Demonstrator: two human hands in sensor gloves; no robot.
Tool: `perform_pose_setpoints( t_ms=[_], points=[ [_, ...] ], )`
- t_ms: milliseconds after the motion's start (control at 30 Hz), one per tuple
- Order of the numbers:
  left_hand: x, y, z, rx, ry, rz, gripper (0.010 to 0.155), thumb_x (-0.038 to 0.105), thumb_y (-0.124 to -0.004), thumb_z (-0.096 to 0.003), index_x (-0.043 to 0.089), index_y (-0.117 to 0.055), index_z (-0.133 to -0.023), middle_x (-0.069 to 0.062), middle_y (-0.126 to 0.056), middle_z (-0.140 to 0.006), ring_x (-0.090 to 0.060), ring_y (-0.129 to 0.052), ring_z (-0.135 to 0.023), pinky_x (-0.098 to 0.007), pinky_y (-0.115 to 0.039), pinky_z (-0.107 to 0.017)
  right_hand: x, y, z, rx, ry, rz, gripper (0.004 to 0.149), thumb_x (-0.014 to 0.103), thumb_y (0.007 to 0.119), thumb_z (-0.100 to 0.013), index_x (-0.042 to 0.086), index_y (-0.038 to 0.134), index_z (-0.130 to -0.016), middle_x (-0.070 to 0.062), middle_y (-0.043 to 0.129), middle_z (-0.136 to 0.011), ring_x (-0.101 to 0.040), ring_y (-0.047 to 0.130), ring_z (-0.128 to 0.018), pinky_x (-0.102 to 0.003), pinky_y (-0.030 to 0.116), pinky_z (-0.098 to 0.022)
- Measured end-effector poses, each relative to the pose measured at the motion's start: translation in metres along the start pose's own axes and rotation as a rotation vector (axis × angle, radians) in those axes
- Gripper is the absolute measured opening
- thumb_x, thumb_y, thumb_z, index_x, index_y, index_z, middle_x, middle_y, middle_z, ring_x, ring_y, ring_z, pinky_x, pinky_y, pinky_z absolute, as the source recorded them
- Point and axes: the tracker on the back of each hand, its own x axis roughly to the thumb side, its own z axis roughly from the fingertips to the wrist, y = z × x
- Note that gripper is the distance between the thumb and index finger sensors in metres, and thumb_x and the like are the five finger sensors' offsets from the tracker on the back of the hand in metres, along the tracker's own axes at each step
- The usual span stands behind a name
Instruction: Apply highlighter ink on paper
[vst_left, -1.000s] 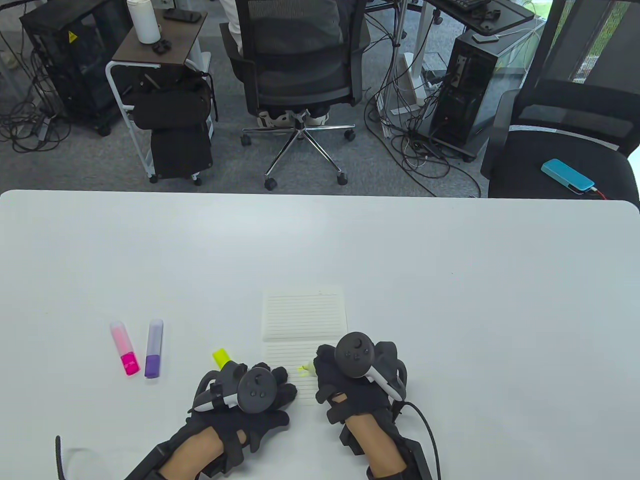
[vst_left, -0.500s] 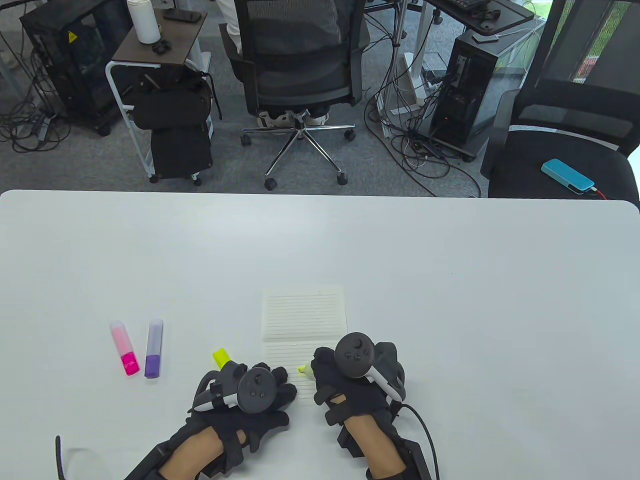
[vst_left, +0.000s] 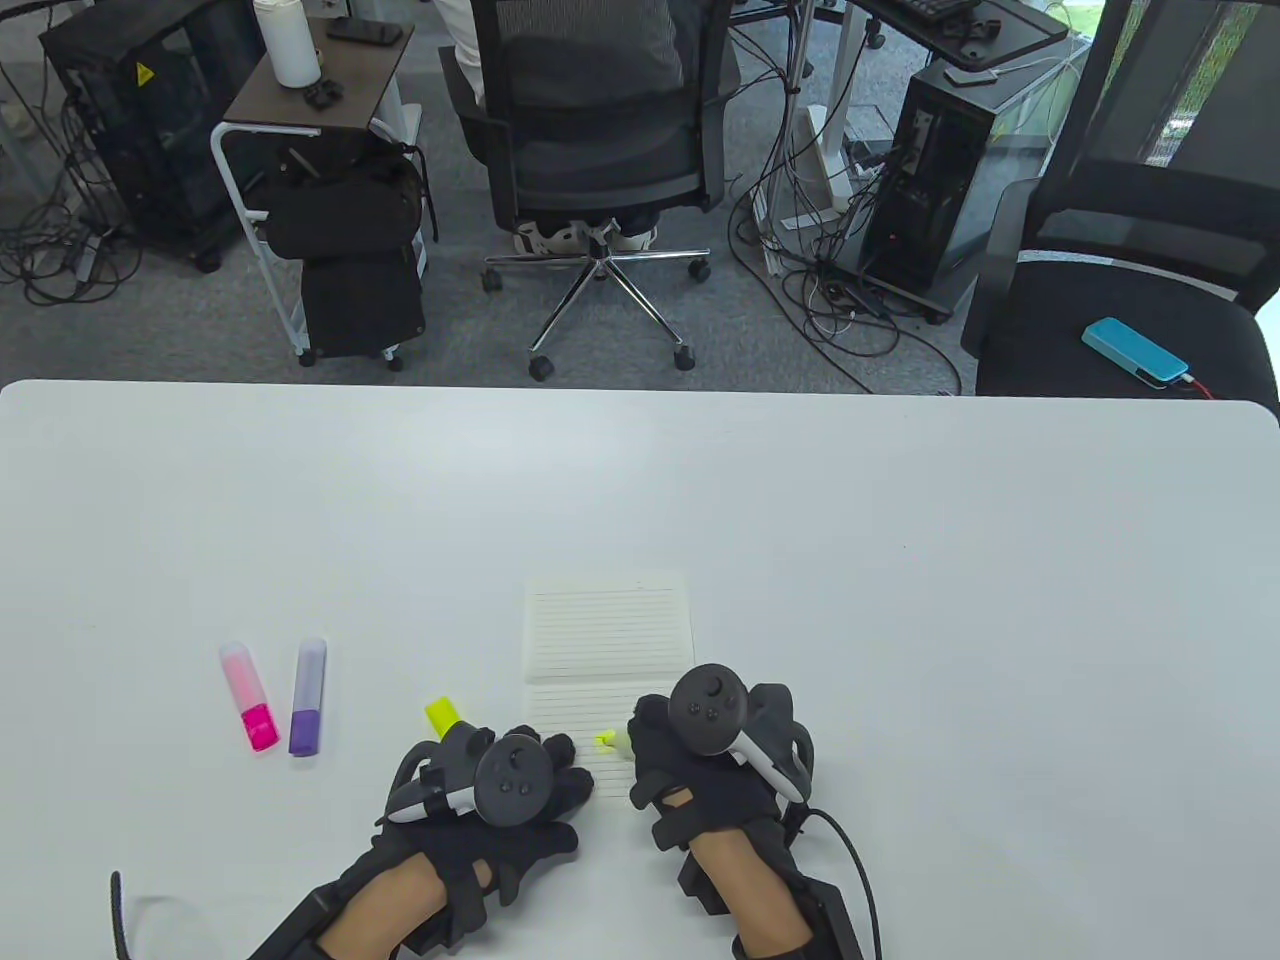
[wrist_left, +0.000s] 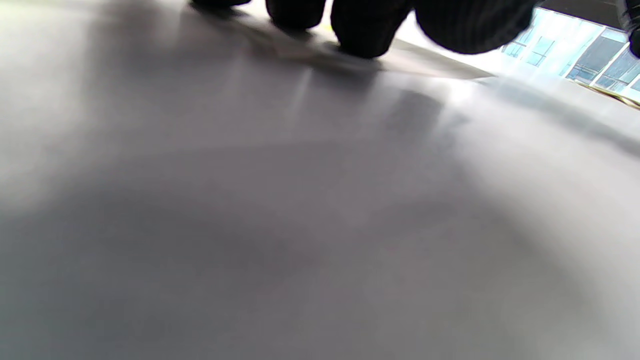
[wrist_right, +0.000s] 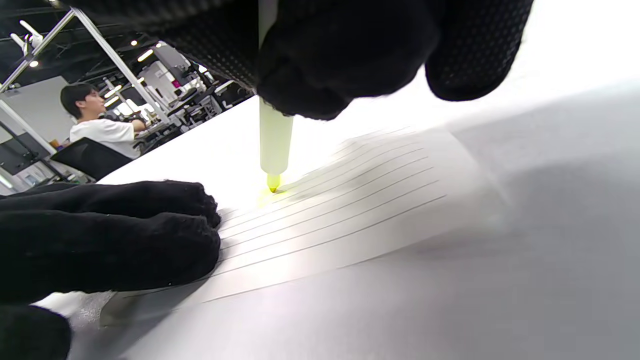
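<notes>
Office chairs, computer towers and tangled cables fill the floor beyond a white surface (vst_left: 900, 520) where two gloved hands work at its near edge. A lined sheet of paper (vst_left: 608, 625) lies there, and the right hand (vst_left: 715, 765) holds a yellow highlighter (wrist_right: 274, 145) in a closed grip of finger and thumb, nearly upright, its chisel tip touching the sheet's lower half. A small patch of yellow ink (wrist_right: 265, 197) shows at the tip, which suggests the stroke is barely begun.

The left hand (vst_left: 500, 790) rests flat with its fingertips (wrist_right: 200, 220) on the paper's left edge, holding nothing; the likely purpose is to pin the light sheet so the moving tip does not drag it. A yellow cap (vst_left: 441, 714) lies on the surface just beyond that hand, set aside within reach for recapping.

A pink highlighter (vst_left: 250, 697) and a purple highlighter (vst_left: 308, 697) lie capped side by side, well to the left, seemingly kept as spare colours clear of the writing area.

No brand name or lettering can be read on the pens or paper; the sheet carries only ruled lines. A yellow warning triangle (vst_left: 146, 72) marks a computer tower in the background.
</notes>
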Motion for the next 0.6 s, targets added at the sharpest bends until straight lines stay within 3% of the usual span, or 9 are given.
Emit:
perform_pose_setpoints(
  t_ms=[600],
  points=[
    [0.0015, 0.0001, -0.0001, -0.001, 0.006, -0.018, 0.065, 0.057, -0.070, -0.0477, 0.033, -0.059, -0.107, 0.002, -0.041, -0.119, -0.041, -0.043, -0.109, -0.069, -0.036, -0.074, -0.0033, 0.0029, -0.0032, 0.027, -0.058, -0.066, 0.041, 0.037, 0.075, -0.066, 0.015, 0.075, -0.101, -0.009, 0.094, -0.061, -0.023, 0.092, -0.034, -0.057, 0.073, -0.058]
  ],
)
